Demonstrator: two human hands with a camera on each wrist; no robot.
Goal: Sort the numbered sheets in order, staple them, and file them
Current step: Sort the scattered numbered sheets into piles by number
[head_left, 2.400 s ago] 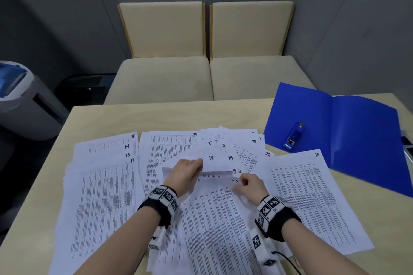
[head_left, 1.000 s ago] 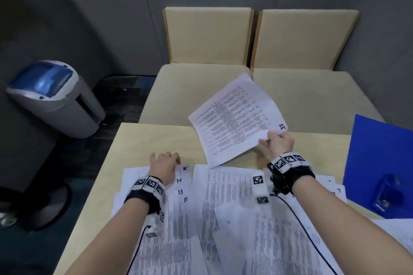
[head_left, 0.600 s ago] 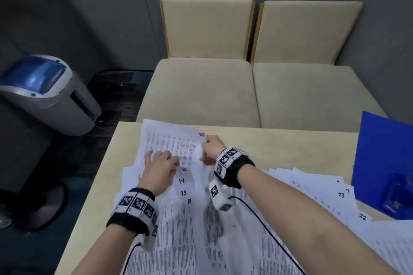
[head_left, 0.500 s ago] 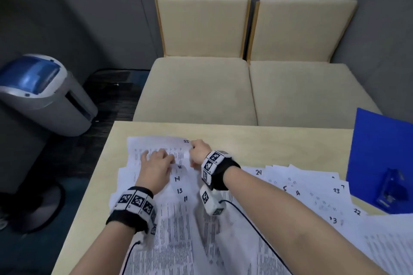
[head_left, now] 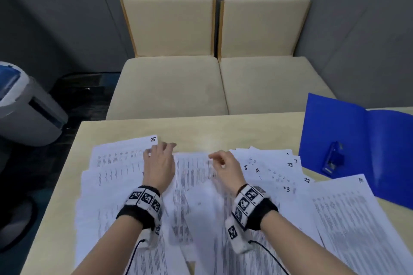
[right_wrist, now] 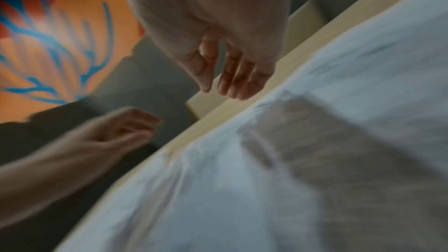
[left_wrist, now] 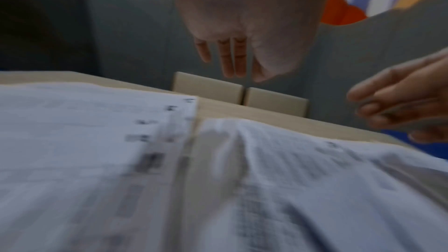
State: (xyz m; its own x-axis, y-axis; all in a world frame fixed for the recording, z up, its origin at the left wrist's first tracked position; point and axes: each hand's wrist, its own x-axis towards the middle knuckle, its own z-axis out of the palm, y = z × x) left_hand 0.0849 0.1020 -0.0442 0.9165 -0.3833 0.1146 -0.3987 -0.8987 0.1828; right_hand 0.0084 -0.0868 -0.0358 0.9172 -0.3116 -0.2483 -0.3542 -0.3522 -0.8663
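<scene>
Printed sheets with handwritten numbers cover the near half of the table. Sheet 25 (head_left: 123, 154) lies flat on top of the left pile (left_wrist: 80, 127). My left hand (head_left: 159, 152) hovers at that sheet's right edge, fingers straight and holding nothing; the left wrist view shows these fingers (left_wrist: 232, 60) above the paper. My right hand (head_left: 218, 158) is over the top of the middle sheet (head_left: 192, 169), fingers relaxed and empty (right_wrist: 230, 78). To the right lies a fan of sheets (head_left: 270, 169), then sheet 10 (head_left: 348, 221).
An open blue folder (head_left: 368, 152) lies at the table's right with a blue stapler (head_left: 333, 161) on it. Bare wood (head_left: 212, 127) runs along the far table edge. Two beige seats (head_left: 219, 87) stand behind, and a grey bin (head_left: 24, 105) on the floor at left.
My right hand carried sheet 25 to the left pile, laid it on top, let go and moved back right. My left hand slid from the pile toward the middle sheet.
</scene>
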